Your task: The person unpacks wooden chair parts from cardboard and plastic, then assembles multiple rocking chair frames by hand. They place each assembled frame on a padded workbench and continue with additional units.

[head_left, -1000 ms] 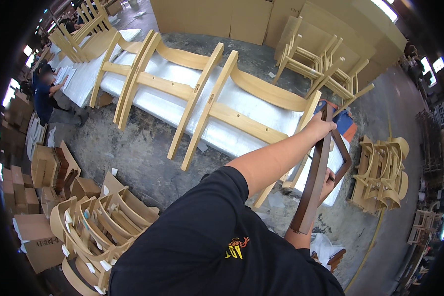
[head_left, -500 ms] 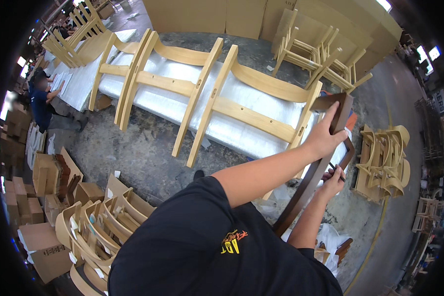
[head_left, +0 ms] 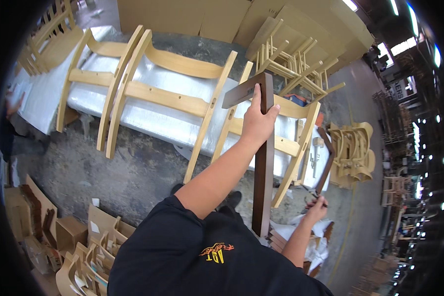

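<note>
My left hand (head_left: 256, 121) grips the top of a dark brown wooden chair frame (head_left: 264, 172), fingers wrapped around its upright post just below the short top rail. The post stands nearly vertical in front of my black shirt. My right hand (head_left: 316, 207), lower and to the right, holds the bottom of the frame's other dark curved leg (head_left: 327, 158). Behind the frame, several pale unfinished chair frames (head_left: 202, 106) lean against a long table wrapped in white sheeting (head_left: 148, 118).
A stack of pale bent chair parts (head_left: 352, 148) sits on the floor at right. More pale chairs (head_left: 286, 54) stand by cardboard sheets at the back. Cardboard boxes and curved wood parts (head_left: 84, 256) crowd the lower left. Another person (head_left: 7, 116) works at far left.
The dark frame has swung up and left in front of me and stands more upright. My left hand moved with it; my right hand dropped lower on the other leg.
</note>
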### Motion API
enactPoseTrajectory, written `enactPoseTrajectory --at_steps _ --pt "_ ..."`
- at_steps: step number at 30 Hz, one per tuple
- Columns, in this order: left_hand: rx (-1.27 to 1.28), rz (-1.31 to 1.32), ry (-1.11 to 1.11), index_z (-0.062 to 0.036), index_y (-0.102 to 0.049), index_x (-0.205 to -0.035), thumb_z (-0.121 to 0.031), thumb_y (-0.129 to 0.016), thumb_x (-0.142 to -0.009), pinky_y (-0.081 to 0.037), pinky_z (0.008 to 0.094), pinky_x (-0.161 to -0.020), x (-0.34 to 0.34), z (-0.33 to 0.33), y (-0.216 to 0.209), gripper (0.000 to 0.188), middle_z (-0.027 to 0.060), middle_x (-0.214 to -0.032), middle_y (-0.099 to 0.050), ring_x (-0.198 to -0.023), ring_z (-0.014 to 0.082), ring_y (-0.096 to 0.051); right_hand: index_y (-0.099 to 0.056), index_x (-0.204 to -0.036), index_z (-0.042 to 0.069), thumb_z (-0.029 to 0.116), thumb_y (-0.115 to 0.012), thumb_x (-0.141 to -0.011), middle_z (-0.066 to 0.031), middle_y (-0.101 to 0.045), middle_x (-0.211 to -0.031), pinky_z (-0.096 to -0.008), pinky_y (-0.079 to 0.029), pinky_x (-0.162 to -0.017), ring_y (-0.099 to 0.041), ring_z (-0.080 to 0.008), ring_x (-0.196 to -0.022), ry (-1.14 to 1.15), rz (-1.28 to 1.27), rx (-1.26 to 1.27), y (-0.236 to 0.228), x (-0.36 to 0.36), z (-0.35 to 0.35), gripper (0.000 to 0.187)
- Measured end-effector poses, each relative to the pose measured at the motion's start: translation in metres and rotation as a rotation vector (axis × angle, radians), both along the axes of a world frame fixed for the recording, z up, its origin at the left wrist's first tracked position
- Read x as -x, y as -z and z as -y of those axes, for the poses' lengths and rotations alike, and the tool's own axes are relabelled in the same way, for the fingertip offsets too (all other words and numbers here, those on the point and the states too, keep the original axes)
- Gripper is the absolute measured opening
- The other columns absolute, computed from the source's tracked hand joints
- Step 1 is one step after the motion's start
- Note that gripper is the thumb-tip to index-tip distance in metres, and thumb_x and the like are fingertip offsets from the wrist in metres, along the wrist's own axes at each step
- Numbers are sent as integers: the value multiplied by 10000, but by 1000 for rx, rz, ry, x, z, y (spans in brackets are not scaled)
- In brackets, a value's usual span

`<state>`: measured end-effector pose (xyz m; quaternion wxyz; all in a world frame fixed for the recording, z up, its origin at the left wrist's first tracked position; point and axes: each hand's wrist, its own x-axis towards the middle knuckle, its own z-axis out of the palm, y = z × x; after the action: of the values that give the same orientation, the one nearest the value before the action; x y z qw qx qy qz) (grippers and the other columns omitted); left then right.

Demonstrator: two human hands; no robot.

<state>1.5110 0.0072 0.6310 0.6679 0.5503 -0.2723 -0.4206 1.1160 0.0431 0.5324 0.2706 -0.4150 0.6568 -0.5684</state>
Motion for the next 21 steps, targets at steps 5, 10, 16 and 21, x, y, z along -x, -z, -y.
enactPoseTrajectory --at_steps 5,10,16,21 --pt "-78 -72 52 -52 -190 -1641 -236 -693 -943 -422 364 -1107 -58 -18 24 880 240 -1464 -557 -1333 310 -562 -620 -1034 35 273 -587 -1055 -46 -605 -730 -250 -433 -408 -550 -111 -498 -83 -90 -102 -17 -80 -34 241" --pt "-80 -64 114 -45 -213 -1635 -256 -705 -925 -394 378 -1143 -87 -24 30 890 261 -1491 -529 -1375 343 -532 -619 -1033 27 267 -592 -1055 -47 -613 -735 -240 -436 -429 -557 -102 -513 -113 -172 -60 -35 -118 -47 242" --pt "-111 143 25 -10 -243 -1613 -306 -699 -879 -465 414 -1079 -109 16 37 914 291 -1365 -612 -1263 399 -604 -629 -1041 21 254 -588 -1056 -47 -609 -746 -243 -446 -435 -559 -106 -520 -159 -176 -83 -38 -137 -59 237" --pt "-51 32 117 83 -316 -1558 -251 -743 -865 -479 391 -1058 -147 59 26 879 272 -1468 -544 -1300 340 -589 -633 -1055 11 265 -612 -1047 -58 -616 -765 -244 -457 -444 -570 -110 -538 -259 -173 -141 -19 -138 -53 255"
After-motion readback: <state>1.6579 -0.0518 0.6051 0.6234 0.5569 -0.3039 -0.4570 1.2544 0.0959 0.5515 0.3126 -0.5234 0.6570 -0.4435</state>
